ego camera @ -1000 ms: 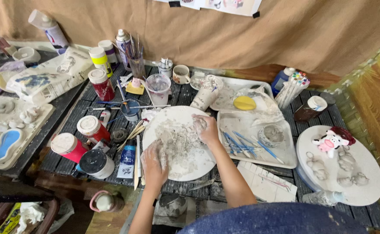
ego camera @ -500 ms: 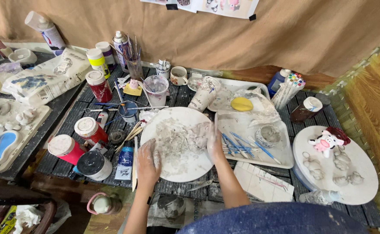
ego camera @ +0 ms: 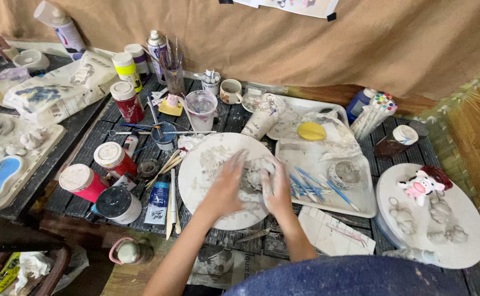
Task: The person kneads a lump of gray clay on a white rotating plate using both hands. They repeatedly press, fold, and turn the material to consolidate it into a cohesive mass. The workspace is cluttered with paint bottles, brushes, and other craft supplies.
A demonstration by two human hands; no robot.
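Both hands are pressed together around a lump of grey clay [ego camera: 255, 174]: the left hand [ego camera: 226, 186] lies flat with fingers spread over its near-left side, and the right hand [ego camera: 277, 189] cups its right side, so the lump sits pinched between the two palms, showing only at the fingertips. The clay rests on a round white board [ego camera: 207, 164], a little right of the board's middle, directly ahead of both hands; it shows no clear long axis, being a rough mound, and neither hand is plainly nearer, since both touch it. Just right of the board lies a white tray [ego camera: 360, 203] holding blue-handled modelling tools [ego camera: 311, 186] and a small round tub [ego camera: 345, 173] with grey matter inside; behind that tray a second one carries a yellow sponge [ego camera: 311, 131] on crumpled plastic. Behind the board stands a clear plastic cup [ego camera: 200, 109], its contents not clear, and a glass jar of brushes [ego camera: 174, 77]. Left of the board stand red paint pots with white lids [ego camera: 114, 159] and a black-lidded one [ego camera: 117, 204]. Far right of the board, another round board [ego camera: 470, 241] bears small grey clay figures and a painted cow figure [ego camera: 421, 185].
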